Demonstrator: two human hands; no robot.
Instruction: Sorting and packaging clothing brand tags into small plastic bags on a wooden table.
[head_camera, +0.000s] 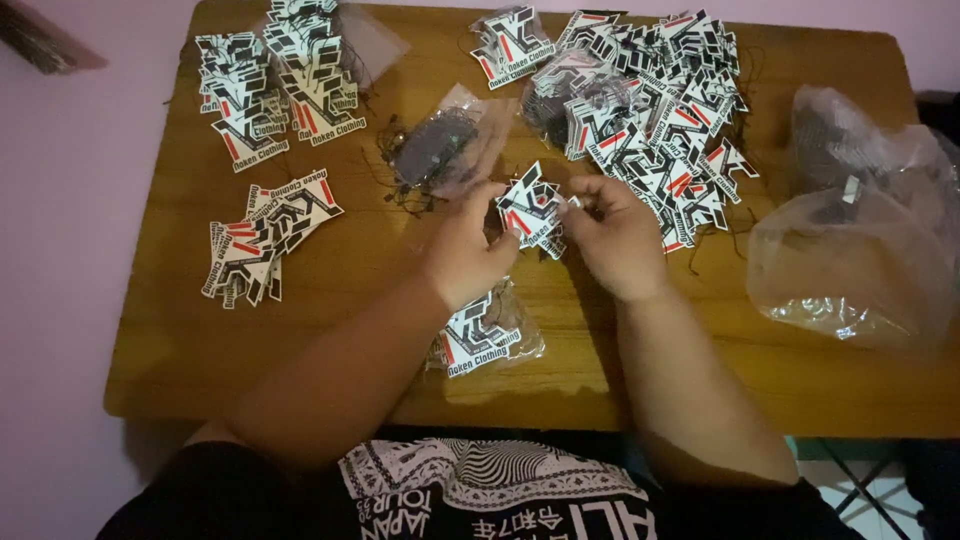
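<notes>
Over the middle of a wooden table (330, 320), both my hands hold a small stack of black, white and red card tags (532, 207). My left hand (465, 250) grips its left edge. My right hand (612, 232) pinches its right edge, with a small pale piece at the fingertips. Under my left forearm lies a clear bag (487, 338) of the same tags.
Tag piles lie at the back left (280, 75), the left (265, 235) and the back right (650, 110). A clear bag of dark strings (445, 145) sits behind my hands. Crumpled clear plastic bags (850, 230) fill the right side. Pink wall surrounds the table.
</notes>
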